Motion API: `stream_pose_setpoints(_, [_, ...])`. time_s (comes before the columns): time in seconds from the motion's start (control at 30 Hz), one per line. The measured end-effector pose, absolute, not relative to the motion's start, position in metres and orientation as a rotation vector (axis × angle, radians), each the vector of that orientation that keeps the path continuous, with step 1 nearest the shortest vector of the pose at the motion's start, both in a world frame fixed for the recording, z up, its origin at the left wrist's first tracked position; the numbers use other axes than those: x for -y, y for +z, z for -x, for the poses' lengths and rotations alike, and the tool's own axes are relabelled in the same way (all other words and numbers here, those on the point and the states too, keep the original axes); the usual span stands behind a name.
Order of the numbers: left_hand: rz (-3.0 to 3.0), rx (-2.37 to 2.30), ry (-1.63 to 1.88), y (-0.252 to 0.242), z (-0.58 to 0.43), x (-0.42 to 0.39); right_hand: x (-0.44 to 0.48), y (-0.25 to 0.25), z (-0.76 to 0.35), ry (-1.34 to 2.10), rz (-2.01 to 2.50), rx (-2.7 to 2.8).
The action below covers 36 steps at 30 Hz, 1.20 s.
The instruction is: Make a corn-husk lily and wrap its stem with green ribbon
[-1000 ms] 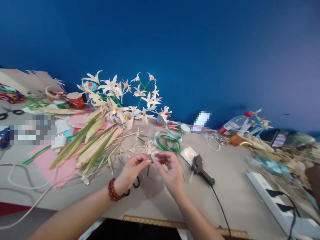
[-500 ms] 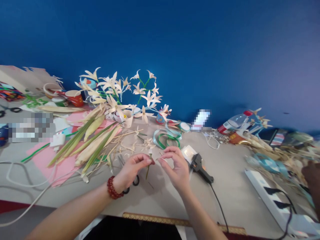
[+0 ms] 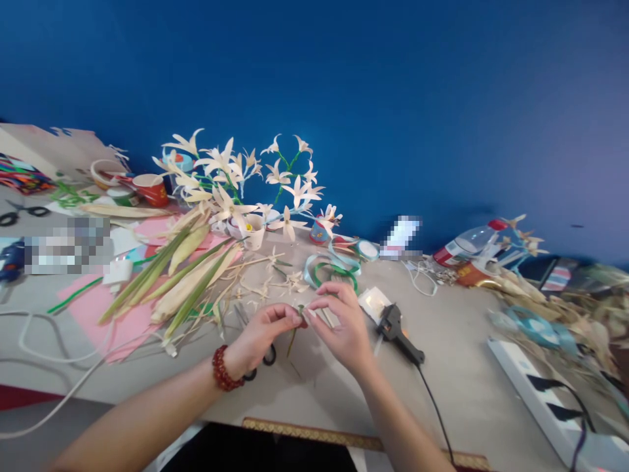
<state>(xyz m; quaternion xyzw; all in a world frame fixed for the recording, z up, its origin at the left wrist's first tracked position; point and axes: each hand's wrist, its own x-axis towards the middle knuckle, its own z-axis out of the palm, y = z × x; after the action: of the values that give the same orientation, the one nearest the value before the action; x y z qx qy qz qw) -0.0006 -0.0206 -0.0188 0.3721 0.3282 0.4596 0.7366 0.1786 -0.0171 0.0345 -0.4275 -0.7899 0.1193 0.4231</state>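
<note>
My left hand (image 3: 269, 329), with a red bead bracelet at the wrist, pinches a thin green stem (image 3: 291, 342) that hangs down below the fingers. The thumb and forefinger of my right hand (image 3: 348, 331) are pinched at the stem's top, against the left fingertips. What they hold there is too small to make out. Under my left wrist lie scissors (image 3: 269, 354), partly covered, with black handles. A black glue gun (image 3: 403, 335) rests to the right of my right hand.
Corn husks (image 3: 184, 285) lie on pink paper (image 3: 88, 314) at the left. Pale husk flowers (image 3: 230, 203) stand in cups at the back. Ribbon rolls (image 3: 337, 269) sit beyond my hands. A white power strip (image 3: 528, 400) and a bottle (image 3: 466, 242) are at the right.
My right hand has moved in to the left, and its fingertips now meet those of my left hand at the stem's top. The dark hand at the right edge is out of view.
</note>
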Motion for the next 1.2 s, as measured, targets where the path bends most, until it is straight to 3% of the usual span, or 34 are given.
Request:
stream_pose_setpoints(0.8, [-0.831, -0.689, 1.018, -0.019, 0.000, 0.020, 0.012, 0.035, -0.175, 0.127, 1.008, 2.056])
stream_pose_setpoints(1.03, [-0.857, -0.733, 1.040, -0.019, 0.001, 0.021, 0.025, 0.032, -0.178, 0.113, 1.031, 1.853])
stream_pose_setpoints(1.2, [-0.961, -0.779, 1.118, -0.013, 0.001, 0.023, 0.044, 0.027, -0.171, 0.341, 1.033, 1.768])
